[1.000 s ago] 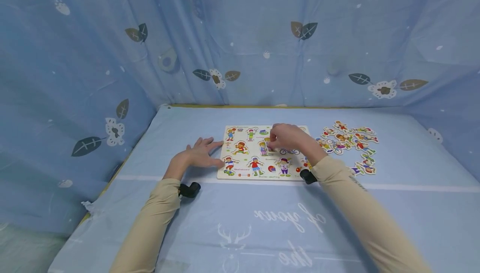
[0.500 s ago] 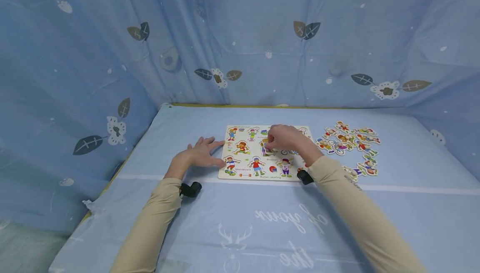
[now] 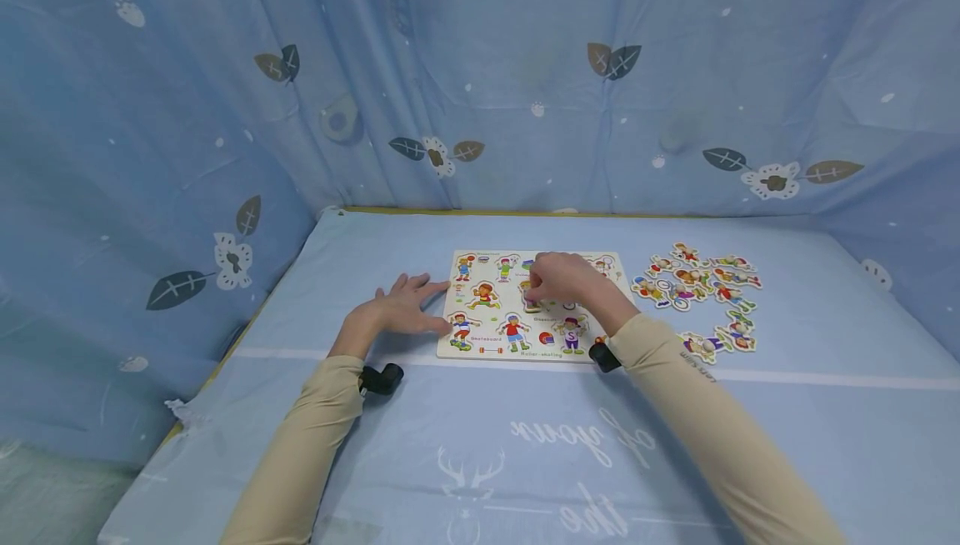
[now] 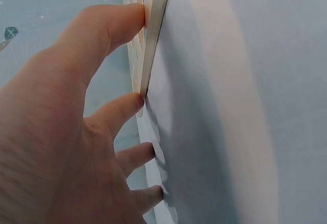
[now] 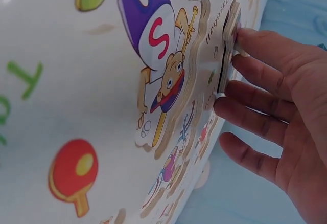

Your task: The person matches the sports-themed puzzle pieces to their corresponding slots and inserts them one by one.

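Note:
A wooden puzzle board (image 3: 487,341) with sports figures lies flat near the far middle of the table. My left hand (image 3: 405,307) spreads its fingers at the board's left side; in the left wrist view the thumb (image 4: 120,22) and index fingertip touch its edge. Over the centre of the board, my right hand (image 3: 567,278) pinches a figure-shaped puzzle piece (image 5: 231,45), largely hidden by the fingers in the head view. The right wrist view has this piece slightly raised, close by the word "Baseball". A baseball-player figure (image 5: 158,40) lies in the board nearby.
Loose puzzle pieces (image 3: 731,295) lie in a scattered group right of the board, some overlapping. A pale blue printed cloth (image 3: 420,445) covers the table, and a blue curtain (image 3: 480,87) hangs behind its far edge. Black wrist cameras (image 3: 381,378) sit under both wrists.
My right hand has shifted slightly left and lower over the board's centre, its fingers still on the piece. The left hand keeps its place at the board's edge.

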Demonstrator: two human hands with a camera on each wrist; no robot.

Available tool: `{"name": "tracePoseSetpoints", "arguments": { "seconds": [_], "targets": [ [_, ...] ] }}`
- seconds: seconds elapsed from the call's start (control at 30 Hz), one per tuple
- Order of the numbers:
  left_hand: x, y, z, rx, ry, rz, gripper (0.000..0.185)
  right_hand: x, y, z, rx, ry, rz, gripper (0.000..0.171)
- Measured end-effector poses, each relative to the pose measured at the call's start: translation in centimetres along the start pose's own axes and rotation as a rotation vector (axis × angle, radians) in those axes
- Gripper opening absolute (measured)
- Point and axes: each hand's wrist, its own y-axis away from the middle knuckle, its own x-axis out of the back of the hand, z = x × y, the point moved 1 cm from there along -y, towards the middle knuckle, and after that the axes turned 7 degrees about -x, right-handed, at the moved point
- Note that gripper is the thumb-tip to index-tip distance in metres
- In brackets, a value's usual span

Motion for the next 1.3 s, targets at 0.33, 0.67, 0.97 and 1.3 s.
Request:
{"name": "tracePoseSetpoints", "arguments": {
  "seconds": [0.33,0.67,0.97,1.3],
  "targets": [
    [0.1,-0.1,0.1,-0.007,0.007,-0.002,0.09,0.0,0.1,-0.2,-0.02,0.008,-0.001,0.023],
    [0.3,-0.1,0.1,-0.013,0.005,0.001,0.089,0.6,0.4,-0.9,-0.012,0.055,0.0,0.021],
    [0.6,-0.1,0.4,-0.01,0.006,0.006,0.089,0.5,0.4,-1.2,-0.032,0.066,0.006,0.019],
    [0.1,0.0,0.2,0.003,0.004,0.004,0.089,-0.6,0.9,-1.1,-0.006,0.04,0.053,0.02]
  ]
}}
